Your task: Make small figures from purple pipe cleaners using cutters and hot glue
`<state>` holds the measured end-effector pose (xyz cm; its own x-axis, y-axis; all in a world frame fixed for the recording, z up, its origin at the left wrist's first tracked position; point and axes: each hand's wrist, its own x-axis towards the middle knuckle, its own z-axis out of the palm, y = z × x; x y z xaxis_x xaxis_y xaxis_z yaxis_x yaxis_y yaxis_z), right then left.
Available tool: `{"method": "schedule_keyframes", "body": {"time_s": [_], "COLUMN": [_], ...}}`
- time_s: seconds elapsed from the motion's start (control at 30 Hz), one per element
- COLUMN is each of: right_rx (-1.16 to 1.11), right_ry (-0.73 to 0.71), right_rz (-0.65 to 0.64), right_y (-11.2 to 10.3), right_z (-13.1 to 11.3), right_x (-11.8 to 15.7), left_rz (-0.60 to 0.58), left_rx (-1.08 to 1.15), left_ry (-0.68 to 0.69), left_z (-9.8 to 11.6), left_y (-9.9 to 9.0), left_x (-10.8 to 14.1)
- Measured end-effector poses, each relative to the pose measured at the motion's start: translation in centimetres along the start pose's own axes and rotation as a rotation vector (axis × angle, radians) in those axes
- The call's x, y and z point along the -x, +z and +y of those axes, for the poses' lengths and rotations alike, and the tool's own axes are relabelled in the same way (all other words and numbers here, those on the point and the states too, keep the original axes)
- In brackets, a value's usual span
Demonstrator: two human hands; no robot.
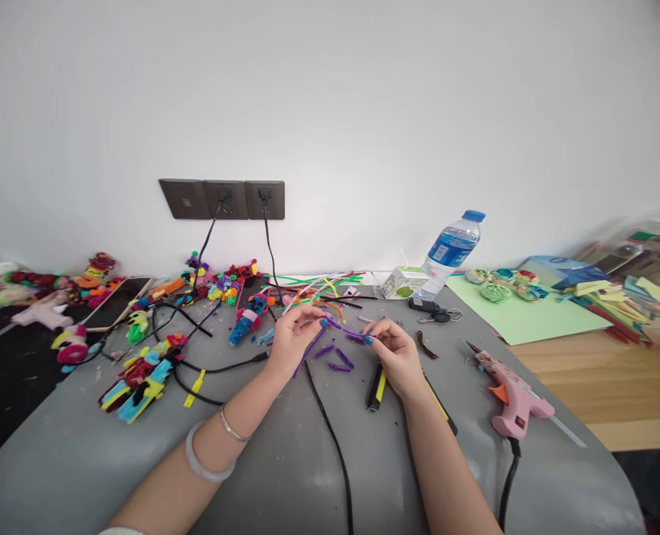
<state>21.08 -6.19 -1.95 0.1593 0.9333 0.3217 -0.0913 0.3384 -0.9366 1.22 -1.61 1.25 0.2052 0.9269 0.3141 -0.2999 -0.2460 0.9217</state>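
A purple pipe cleaner (341, 327) stretches between my two hands above the grey table. My left hand (295, 338) pinches it between thumb and fingers, and a loose length hangs down beside the palm. At its other end my right hand (395, 355) is closed on it with thumb and fingertips. Below lie several short purple pipe cleaner pieces (338, 365), some folded. A black and yellow tool (377, 388) rests under my right hand, partly hidden by it. Near my left hand lies a blue and red pipe cleaner figure (247, 319).
A pink glue gun (516, 397) lies at the right, its cord running to the front edge. Behind stand a tilted water bottle (448, 256) and a drink carton (403, 282); keys (440, 313) lie close by. Black cables (330, 438) cross the table. Colourful fuzzy figures (140, 383) crowd the left.
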Motion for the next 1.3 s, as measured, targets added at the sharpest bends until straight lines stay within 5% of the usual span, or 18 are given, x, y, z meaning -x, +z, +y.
{"method": "schedule_keyframes", "body": {"time_s": [0.4, 1.3], "right_rx": [-0.155, 0.143], "right_ry": [0.047, -0.005], "right_rz": [0.167, 0.014], "right_y": [0.0, 0.6], "right_z": [-0.3, -0.6], "right_x": [-0.1, -0.1], "left_rz": [-0.061, -0.25], "left_rx": [-0.168, -0.499], "left_ry": [0.001, 0.286], "left_z": [-0.3, 0.2], "left_y": [-0.3, 0.6], "left_x": [0.1, 1.1]}}
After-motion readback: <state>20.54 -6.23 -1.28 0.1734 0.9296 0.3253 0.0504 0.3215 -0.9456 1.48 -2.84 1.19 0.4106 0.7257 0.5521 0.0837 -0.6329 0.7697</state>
